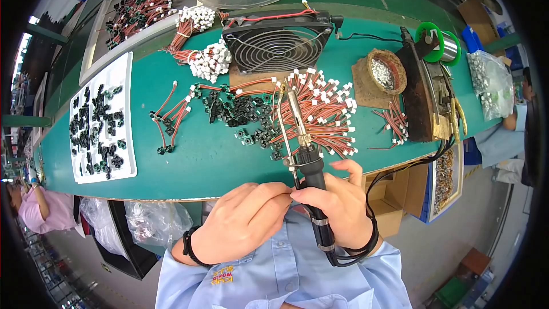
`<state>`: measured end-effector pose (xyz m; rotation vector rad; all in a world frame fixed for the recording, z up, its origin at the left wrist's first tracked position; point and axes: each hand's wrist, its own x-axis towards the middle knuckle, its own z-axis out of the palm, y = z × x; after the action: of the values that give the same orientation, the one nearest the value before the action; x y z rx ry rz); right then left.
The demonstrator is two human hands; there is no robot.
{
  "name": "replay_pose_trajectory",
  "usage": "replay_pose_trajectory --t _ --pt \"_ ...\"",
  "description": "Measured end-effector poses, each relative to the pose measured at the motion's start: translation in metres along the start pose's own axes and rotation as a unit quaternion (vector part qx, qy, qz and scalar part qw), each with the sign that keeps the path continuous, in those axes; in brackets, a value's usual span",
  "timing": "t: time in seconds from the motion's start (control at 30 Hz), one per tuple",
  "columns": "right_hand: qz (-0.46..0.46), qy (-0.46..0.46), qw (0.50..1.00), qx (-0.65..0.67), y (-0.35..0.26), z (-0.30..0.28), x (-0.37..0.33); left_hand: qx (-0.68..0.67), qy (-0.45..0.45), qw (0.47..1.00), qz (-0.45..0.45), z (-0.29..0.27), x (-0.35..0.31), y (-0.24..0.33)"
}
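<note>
A soldering iron (311,163) with a black handle is gripped in my right hand (346,209), its metal tip pointing away over the table. A thin curved metal tube runs along the iron's left side. My left hand (243,217) is closed, its fingertips pressed together beside the right thumb at the table's near edge; what they hold is hidden. Beyond the iron lies a fanned pile of red and dark wires with white connectors (323,111). Small black and green parts (229,109) are heaped to its left, with several wired pieces (168,120) farther left.
A black fan (277,48) stands behind the piles. At left is a white tray (128,80) of black parts. Bundled wires (211,60) lie near the fan. On the right are a round bowl (374,57) of silvery bits, a metal stand (420,97) and a solder spool (450,48).
</note>
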<state>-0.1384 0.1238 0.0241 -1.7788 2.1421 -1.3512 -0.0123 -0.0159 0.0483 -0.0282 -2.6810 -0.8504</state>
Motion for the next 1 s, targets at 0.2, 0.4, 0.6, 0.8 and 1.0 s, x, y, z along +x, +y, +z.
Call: replay_pose_trajectory --t 0.2,0.4,0.6,0.8,1.0 --pt "0.052 0.092 0.979 0.176 0.004 0.016 -0.006 -0.089 0.044 0.993 -0.057 0.005 -0.002 0.003" --pt "0.140 0.121 0.944 0.275 0.003 0.016 -0.008 -0.181 0.047 0.977 -0.101 0.015 -0.007 -0.001" --pt "0.166 0.075 0.944 0.276 0.000 0.011 -0.004 -0.602 0.121 0.747 -0.253 0.020 -0.014 -0.013" --pt "0.160 0.060 0.943 0.284 -0.004 0.011 0.000 -0.726 0.096 0.643 -0.223 0.030 -0.014 -0.024" --pt "0.103 0.061 0.959 0.256 -0.012 0.008 0.010 -0.800 0.079 0.566 -0.185 0.040 -0.013 -0.023"
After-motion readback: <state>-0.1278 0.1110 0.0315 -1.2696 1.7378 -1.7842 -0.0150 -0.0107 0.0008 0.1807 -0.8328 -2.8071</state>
